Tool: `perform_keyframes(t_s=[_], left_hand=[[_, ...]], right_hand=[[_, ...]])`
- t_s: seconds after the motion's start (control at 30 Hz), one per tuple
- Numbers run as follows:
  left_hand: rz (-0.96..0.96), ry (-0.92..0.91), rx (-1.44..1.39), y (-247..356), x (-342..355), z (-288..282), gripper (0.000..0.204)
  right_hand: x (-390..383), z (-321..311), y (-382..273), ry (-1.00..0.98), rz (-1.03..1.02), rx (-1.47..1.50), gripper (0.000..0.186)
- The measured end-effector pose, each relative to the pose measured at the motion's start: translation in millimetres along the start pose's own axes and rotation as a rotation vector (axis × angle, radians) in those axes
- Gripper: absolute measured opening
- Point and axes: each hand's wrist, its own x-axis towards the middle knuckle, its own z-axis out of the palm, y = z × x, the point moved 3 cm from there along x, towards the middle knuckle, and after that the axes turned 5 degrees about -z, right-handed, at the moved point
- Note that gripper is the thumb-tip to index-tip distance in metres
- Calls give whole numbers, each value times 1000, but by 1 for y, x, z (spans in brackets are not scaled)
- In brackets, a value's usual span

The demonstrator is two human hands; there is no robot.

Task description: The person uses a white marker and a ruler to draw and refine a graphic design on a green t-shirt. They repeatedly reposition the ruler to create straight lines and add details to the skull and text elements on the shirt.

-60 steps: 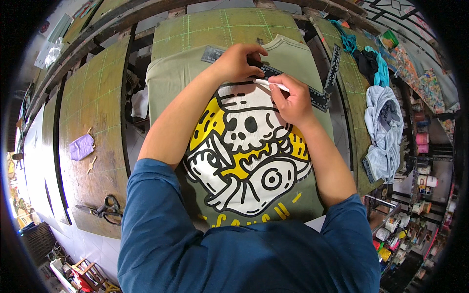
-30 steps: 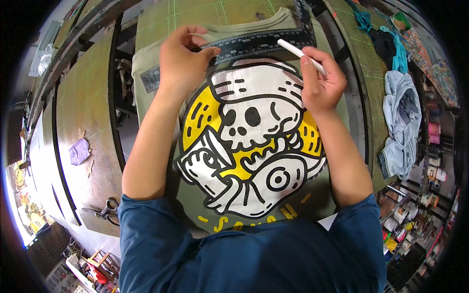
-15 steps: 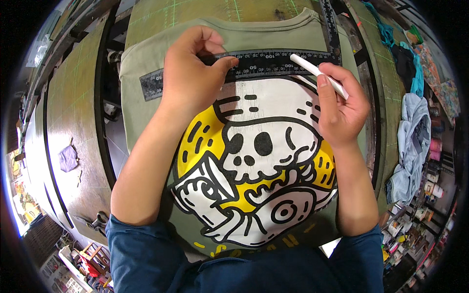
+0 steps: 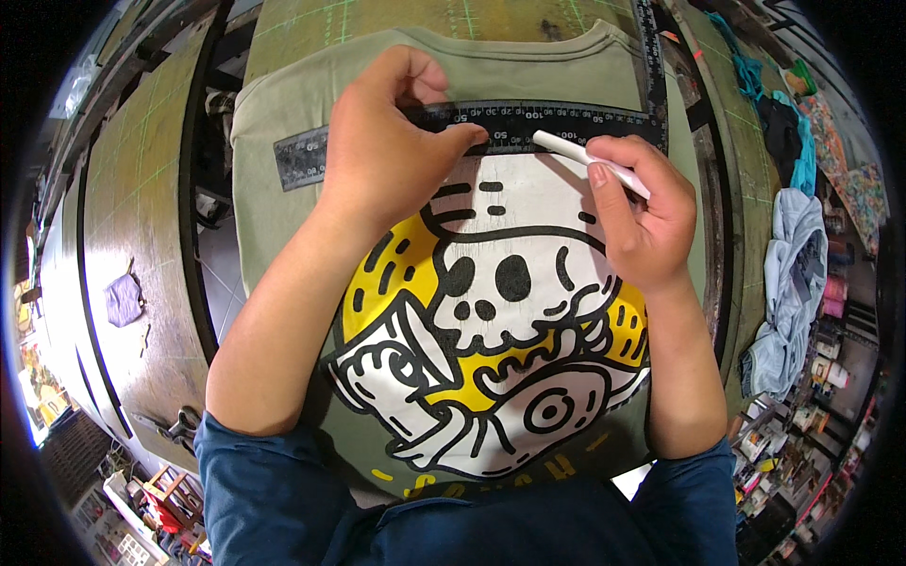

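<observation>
An olive-green T-shirt (image 4: 283, 108) lies flat before me, its neckline at the far end and a large white, black and yellow skull print on it. Across the shirt, along the print's top edge, rests a black L-shaped ruler (image 4: 543, 116); its shorter-looking arm runs away from me at the right. My left hand (image 4: 382, 156) is closed over the ruler, thumb lying along its near edge and fingers curled behind, partly hidden. In my right hand (image 4: 651, 222), a slim white pen (image 4: 571, 150) is pinched between thumb and fingers, its tip over the ruler's near edge.
Dark metal rails frame the green-marked board (image 4: 377, 19) under the shirt. Another board (image 4: 156, 208) at the left holds a small purple cloth (image 4: 124, 300) and scissors (image 4: 184, 426). Crumpled light-blue denim (image 4: 791, 283) and teal cloth (image 4: 805, 156) lie at the right, near thread spools.
My right hand and the pen have shifted left and slightly nearer, bringing the tip toward the left thumb. That thumb has slid right along the ruler, more outstretched.
</observation>
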Motion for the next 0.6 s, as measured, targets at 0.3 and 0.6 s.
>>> perform_keyframes(t_s=[0.3, 0.6], left_hand=[[-31, 6, -16, 0, 0, 2, 38], [-40, 1, 8, 1, 2, 1, 41]], right_hand=[[2, 1, -4, -73, -49, -3, 9], [3, 3, -4, -97, -89, -24, 8]])
